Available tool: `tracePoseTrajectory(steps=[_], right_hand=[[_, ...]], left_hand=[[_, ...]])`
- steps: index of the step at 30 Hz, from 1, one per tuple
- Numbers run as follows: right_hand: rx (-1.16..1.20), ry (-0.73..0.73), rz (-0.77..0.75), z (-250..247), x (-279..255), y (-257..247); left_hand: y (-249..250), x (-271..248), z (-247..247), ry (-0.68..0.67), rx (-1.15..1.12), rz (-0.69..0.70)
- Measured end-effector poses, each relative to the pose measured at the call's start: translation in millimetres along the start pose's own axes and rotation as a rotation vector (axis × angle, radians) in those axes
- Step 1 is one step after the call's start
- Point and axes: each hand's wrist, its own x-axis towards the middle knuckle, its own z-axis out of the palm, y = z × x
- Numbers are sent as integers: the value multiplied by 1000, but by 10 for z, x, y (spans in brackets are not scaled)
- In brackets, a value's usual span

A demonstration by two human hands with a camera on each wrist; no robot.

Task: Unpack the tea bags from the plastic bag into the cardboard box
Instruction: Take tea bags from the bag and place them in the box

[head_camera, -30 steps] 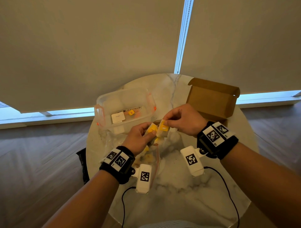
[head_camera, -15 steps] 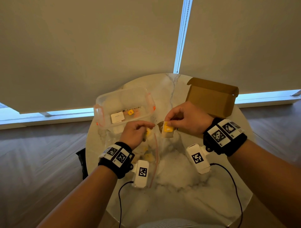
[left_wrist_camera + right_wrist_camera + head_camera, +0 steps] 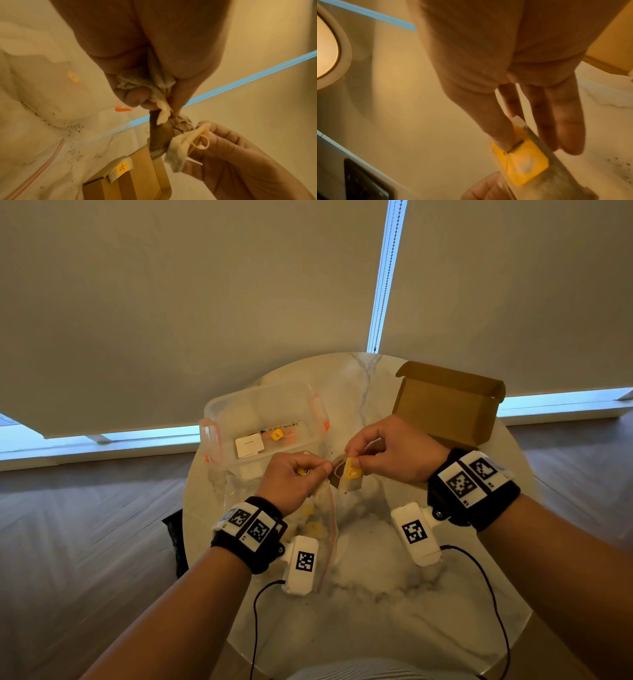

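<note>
The left hand (image 3: pixel 291 481) and right hand (image 3: pixel 394 453) pinch tangled tea bags (image 3: pixel 349 479) above the desk (image 3: pixel 376 594). The cardboard box (image 3: pixel 445 409) holds at least 1 bag; several remain inside the plastic bag (image 3: pixel 315 525). Task: early.

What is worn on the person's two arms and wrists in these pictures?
Both forearms are bare, without sleeves. Each wrist wears a black band with white plates printed with black square codes. A white camera block with one code hangs below each wrist; a thin black cable runs from each block.
</note>
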Motion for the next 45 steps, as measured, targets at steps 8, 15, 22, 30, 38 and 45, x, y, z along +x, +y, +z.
tracePoseTrajectory(steps=[8,15,22,30,38,45], right_hand=[[64,53,-5,50,-12,11],[60,173,-47,130,59,-9],[99,236,-84,208,82,8],[157,193,-59,238,51,115],[269,252,90,73,13,296],[248,531,356,-442,208,987]], left_hand=[[-14,0,19,126,-36,-28],[37,-59,29,83,-99,-60],[46,-50,38,88,-112,-96],[78,-51,35,79,-122,-67],[15,-27,64,143,-86,-174],[-47,10,48,98,-155,-278]])
